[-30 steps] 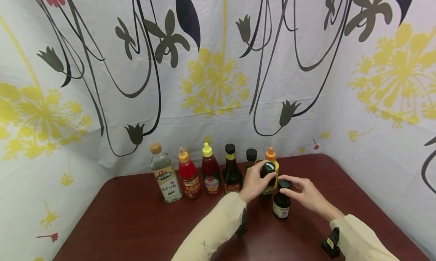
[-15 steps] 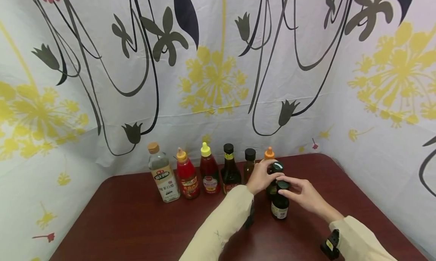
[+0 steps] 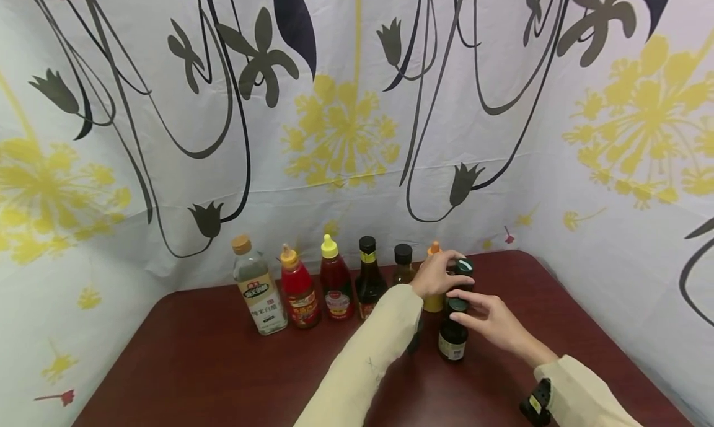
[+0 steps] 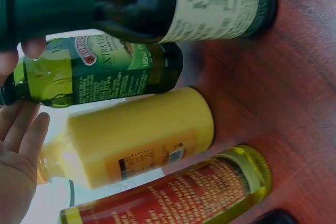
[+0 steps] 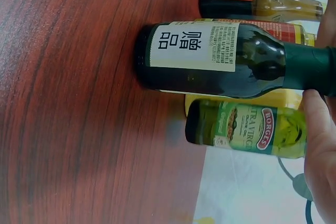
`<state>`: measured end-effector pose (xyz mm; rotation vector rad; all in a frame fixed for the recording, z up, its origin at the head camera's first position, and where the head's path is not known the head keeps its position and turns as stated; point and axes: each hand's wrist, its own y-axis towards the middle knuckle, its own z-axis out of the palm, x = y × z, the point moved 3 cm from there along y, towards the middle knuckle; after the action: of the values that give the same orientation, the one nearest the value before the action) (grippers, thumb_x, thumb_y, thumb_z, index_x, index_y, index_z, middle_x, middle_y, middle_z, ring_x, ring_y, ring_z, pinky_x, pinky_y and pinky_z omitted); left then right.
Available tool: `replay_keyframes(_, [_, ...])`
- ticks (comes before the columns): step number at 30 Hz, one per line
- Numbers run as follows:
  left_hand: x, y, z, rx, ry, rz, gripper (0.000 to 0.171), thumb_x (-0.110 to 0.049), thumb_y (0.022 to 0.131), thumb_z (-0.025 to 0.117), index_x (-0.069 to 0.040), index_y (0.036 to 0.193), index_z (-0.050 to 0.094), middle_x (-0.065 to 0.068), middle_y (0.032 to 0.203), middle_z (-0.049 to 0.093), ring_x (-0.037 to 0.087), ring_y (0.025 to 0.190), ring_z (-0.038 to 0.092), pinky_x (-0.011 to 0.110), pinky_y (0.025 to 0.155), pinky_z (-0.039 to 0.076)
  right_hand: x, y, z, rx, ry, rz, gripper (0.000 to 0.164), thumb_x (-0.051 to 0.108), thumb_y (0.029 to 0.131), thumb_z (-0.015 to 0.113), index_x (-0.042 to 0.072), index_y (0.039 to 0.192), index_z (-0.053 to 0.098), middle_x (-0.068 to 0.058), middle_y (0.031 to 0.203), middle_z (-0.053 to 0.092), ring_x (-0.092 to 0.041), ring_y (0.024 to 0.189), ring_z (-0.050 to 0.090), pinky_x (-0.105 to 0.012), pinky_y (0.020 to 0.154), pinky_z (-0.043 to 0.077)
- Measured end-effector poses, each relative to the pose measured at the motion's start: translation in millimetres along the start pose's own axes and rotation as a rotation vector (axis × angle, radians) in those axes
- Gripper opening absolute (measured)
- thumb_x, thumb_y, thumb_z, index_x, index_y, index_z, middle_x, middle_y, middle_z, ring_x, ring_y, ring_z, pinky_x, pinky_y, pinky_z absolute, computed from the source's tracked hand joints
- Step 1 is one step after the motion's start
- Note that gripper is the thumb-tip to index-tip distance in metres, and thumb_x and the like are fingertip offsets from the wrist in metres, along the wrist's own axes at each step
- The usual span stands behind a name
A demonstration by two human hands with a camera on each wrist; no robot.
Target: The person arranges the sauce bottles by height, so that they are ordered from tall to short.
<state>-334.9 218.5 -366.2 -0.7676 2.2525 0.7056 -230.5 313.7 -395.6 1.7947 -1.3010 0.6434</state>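
My left hand pinches the top of a small green olive oil bottle by its dark cap. That bottle stands upright just right of a yellow squeeze bottle. Nearer to me, a dark glass bottle with a cream label has its green cap between the thumb and fingers of my right hand. In the right wrist view the dark bottle is beside the olive oil bottle, with the right hand's fingers at its green neck. In the head view it hides most of the olive oil bottle.
Leftward along the back runs a row: a black-capped bottle, a dark sauce bottle, two red squeeze bottles and a clear vinegar bottle. All stand on a dark red table before a floral cloth.
My left hand has moved right with the olive oil bottle, from in front of the yellow squeeze bottle to its right side. The right hand stays on the dark bottle's cap.
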Motion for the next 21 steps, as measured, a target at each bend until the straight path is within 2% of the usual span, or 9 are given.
replay_keyframes(4, [-3.0, 5.2, -1.2, 0.044, 0.037, -0.006, 0.036, -0.024, 0.075, 0.072, -0.014, 0.107, 0.059, -0.003, 0.100, 0.064, 0.002, 0.084, 0.057, 0.015, 0.069, 0.042, 0, 0, 0, 0.002, -0.007, -0.006, 0.039, 0.023, 0.083, 0.063, 0.004, 0.117, 0.056, -0.014, 0.119, 0.053, 0.000, 0.102, 0.049, -0.042, 0.082, 0.045])
replay_keyframes(12, [-2.6, 10.7, 1.1, 0.102, 0.016, -0.019, 0.033, -0.013, 0.078, 0.068, -0.010, 0.108, 0.055, 0.001, 0.099, 0.060, 0.006, 0.083, 0.056, 0.015, 0.067, 0.044, 1, -1, 1, 0.016, -0.002, -0.010, 0.040, 0.022, 0.084, 0.061, 0.001, 0.118, 0.055, -0.014, 0.118, 0.054, -0.001, 0.103, 0.050, -0.043, 0.082, 0.044])
replay_keyframes(17, [1.1, 11.4, 7.5, 0.108, 0.049, -0.013, 0.032, -0.015, 0.079, 0.067, -0.011, 0.108, 0.053, 0.001, 0.097, 0.059, 0.007, 0.081, 0.055, 0.014, 0.065, 0.043, 1, -2, 1, 0.022, -0.003, -0.018, 0.040, 0.022, 0.085, 0.060, 0.000, 0.118, 0.055, -0.014, 0.117, 0.054, -0.001, 0.102, 0.051, -0.042, 0.082, 0.045])
replay_keyframes(21, [3.6, 11.8, 10.4, 0.084, 0.056, -0.026, 0.031, -0.017, 0.080, 0.066, -0.012, 0.108, 0.052, 0.000, 0.096, 0.058, 0.006, 0.082, 0.055, 0.014, 0.066, 0.043, 1, -2, 1, 0.015, 0.003, -0.029, 0.040, 0.020, 0.084, 0.061, -0.001, 0.117, 0.055, -0.016, 0.116, 0.054, 0.001, 0.101, 0.050, -0.044, 0.081, 0.044])
